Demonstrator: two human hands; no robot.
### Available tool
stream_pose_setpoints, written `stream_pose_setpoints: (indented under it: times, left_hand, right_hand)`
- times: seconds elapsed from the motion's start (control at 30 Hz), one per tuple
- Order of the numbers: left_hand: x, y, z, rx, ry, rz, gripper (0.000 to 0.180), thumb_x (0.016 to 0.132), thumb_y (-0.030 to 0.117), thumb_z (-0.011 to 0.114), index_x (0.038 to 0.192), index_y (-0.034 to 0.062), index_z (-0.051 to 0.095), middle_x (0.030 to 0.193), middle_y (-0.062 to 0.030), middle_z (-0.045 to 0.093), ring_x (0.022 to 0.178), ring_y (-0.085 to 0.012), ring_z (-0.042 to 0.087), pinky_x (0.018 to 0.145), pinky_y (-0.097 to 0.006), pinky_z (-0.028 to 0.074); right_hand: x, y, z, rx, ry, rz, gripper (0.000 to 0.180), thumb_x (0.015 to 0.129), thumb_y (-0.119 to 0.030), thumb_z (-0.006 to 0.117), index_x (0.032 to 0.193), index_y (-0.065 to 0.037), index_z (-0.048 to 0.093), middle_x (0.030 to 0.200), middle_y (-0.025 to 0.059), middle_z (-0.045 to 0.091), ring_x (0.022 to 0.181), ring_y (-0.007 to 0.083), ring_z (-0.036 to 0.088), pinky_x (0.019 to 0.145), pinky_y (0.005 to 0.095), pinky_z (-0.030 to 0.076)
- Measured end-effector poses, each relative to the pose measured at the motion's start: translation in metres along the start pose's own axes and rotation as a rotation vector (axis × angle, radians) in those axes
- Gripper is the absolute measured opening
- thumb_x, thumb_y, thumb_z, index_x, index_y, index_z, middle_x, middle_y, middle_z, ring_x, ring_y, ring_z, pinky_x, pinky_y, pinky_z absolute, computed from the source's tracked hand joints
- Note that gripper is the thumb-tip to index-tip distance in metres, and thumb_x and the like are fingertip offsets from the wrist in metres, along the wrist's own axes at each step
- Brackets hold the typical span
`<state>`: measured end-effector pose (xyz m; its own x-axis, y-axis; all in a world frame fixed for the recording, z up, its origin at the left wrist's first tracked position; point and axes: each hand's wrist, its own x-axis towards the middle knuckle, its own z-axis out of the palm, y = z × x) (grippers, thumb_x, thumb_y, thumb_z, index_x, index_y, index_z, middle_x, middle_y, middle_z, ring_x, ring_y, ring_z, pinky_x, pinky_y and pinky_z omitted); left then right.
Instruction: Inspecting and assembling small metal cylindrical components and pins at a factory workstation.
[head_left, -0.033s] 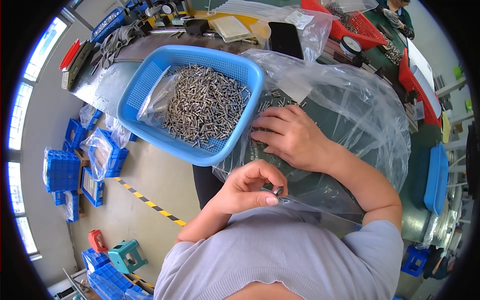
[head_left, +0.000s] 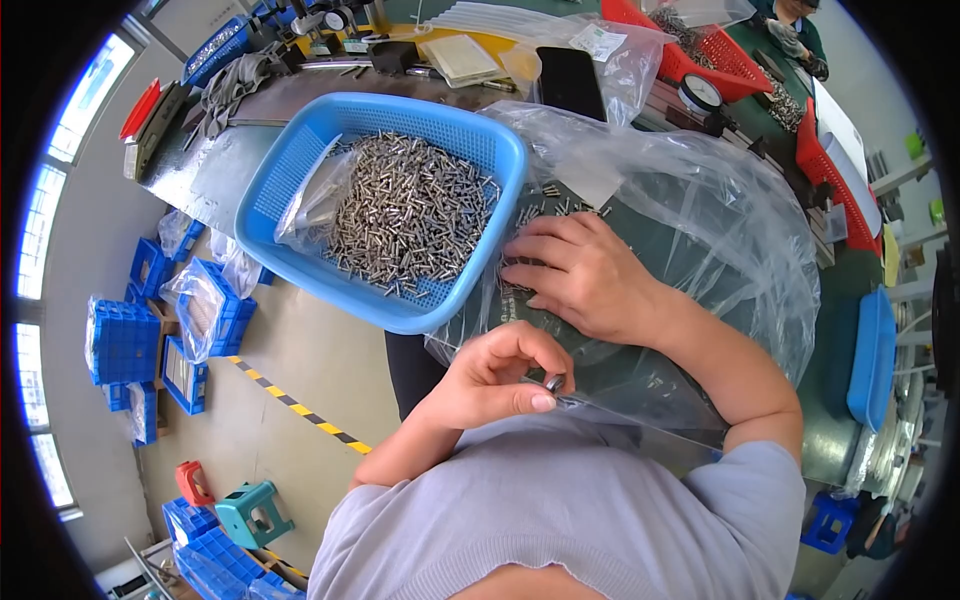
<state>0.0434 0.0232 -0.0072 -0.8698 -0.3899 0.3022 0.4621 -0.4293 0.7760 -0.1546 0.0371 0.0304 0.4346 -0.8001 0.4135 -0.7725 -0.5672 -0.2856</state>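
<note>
Between thumb and forefinger, my left hand (head_left: 500, 375) pinches a small dark metal ring-shaped part (head_left: 555, 383), close to my body. My right hand (head_left: 585, 270) lies palm down on the clear plastic bag (head_left: 720, 220), fingers apart and fingertips on loose small metal pins (head_left: 530, 212). Whatever lies beneath that palm is hidden. Left of the right hand stands a blue plastic basket (head_left: 385, 318), its rim close to the fingertips. Inside is a large heap of similar silver pins (head_left: 410, 205) and a piece of clear plastic (head_left: 315, 205).
Beyond the bag lies a black phone (head_left: 571, 82), with a dial gauge (head_left: 700, 93) to its right. Red baskets (head_left: 730, 60) stand at the far right, near another person's gloved hand (head_left: 788, 40). Blue crates (head_left: 125, 340) and a green stool (head_left: 255, 513) are on the floor at left.
</note>
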Motion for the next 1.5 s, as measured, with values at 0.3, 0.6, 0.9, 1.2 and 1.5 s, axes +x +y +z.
stream_pose_setpoints:
  times: [0.3,0.6,0.9,1.2,1.5]
  left_hand:
    - [-0.002,-0.002,0.003,0.019,0.084,0.021,0.025,0.079,0.005,0.07,0.097,-0.002,0.054,0.09,-0.0203,0.06,0.078,-0.0198,0.056,0.067,-0.03,0.045]
    - [-0.004,-0.004,0.001,-0.013,0.107,0.025,0.025,0.079,0.005,0.07,0.098,-0.002,0.054,0.092,-0.0212,0.06,0.077,-0.0191,0.056,0.065,-0.029,0.045]
    - [-0.004,0.0,-0.001,-0.066,0.067,-0.032,0.022,0.082,0.001,0.067,0.1,-0.0007,0.053,0.097,-0.0132,0.06,0.09,-0.0156,0.056,0.078,-0.028,0.044]
    - [0.01,0.014,0.019,-0.031,0.053,-0.037,0.022,0.083,0.001,0.067,0.1,-0.0002,0.053,0.096,-0.0113,0.059,0.092,-0.0162,0.057,0.079,-0.03,0.044]
    - [0.036,-0.013,0.024,-0.073,0.287,-0.113,0.019,0.085,0.007,0.067,0.098,0.004,0.053,0.092,-0.007,0.062,0.078,-0.0077,0.055,0.071,-0.021,0.044]
  right_hand:
    - [-0.001,0.031,0.001,-0.129,0.133,0.197,0.035,0.073,-0.017,0.069,0.105,-0.004,0.063,0.11,0.0092,0.06,0.108,0.0265,0.054,0.091,0.0396,0.042]
    - [-0.006,0.019,-0.011,-0.129,0.005,0.2,0.038,0.075,-0.023,0.069,0.105,-0.001,0.062,0.11,0.0112,0.059,0.106,0.0279,0.054,0.09,0.0398,0.042]
    - [-0.014,0.013,-0.038,-0.041,-0.077,0.221,0.025,0.077,-0.015,0.066,0.099,-0.003,0.063,0.099,0.0106,0.061,0.096,0.029,0.056,0.084,0.0382,0.046]
    - [-0.033,0.058,-0.042,-0.101,-0.057,0.495,0.02,0.079,-0.003,0.06,0.1,-0.002,0.061,0.096,0.0143,0.059,0.091,0.0338,0.058,0.079,0.0384,0.047]
    - [-0.034,0.054,-0.031,-0.129,-0.032,0.361,0.014,0.074,-0.001,0.062,0.088,-0.003,0.059,0.085,0.0125,0.057,0.085,0.0322,0.058,0.072,0.0402,0.047]
